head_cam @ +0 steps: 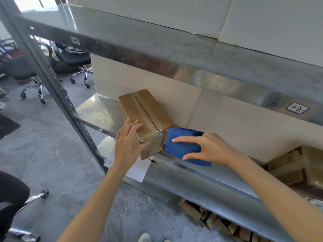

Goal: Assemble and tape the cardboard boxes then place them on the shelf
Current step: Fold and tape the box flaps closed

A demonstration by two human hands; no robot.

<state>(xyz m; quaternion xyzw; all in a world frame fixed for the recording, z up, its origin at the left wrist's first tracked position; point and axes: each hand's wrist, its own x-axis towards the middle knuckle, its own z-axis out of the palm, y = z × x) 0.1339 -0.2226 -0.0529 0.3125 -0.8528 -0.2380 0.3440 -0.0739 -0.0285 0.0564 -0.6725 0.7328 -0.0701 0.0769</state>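
Observation:
A brown cardboard box (148,109) lies on the metal shelf (218,173), its top flaps meeting at a centre seam with clear tape along it. My left hand (128,140) rests flat on the box's near left corner, fingers straight. My right hand (208,148) grips a blue tape dispenser (181,144) whose front edge is against the box's near end face, where clear tape runs down.
A white sheet of paper (138,169) lies under the box at the shelf edge. An upper shelf (157,55) overhangs close above. Flattened cardboard (295,166) sits at the right, more below (218,220). Office chairs (75,60) stand on the floor to the left.

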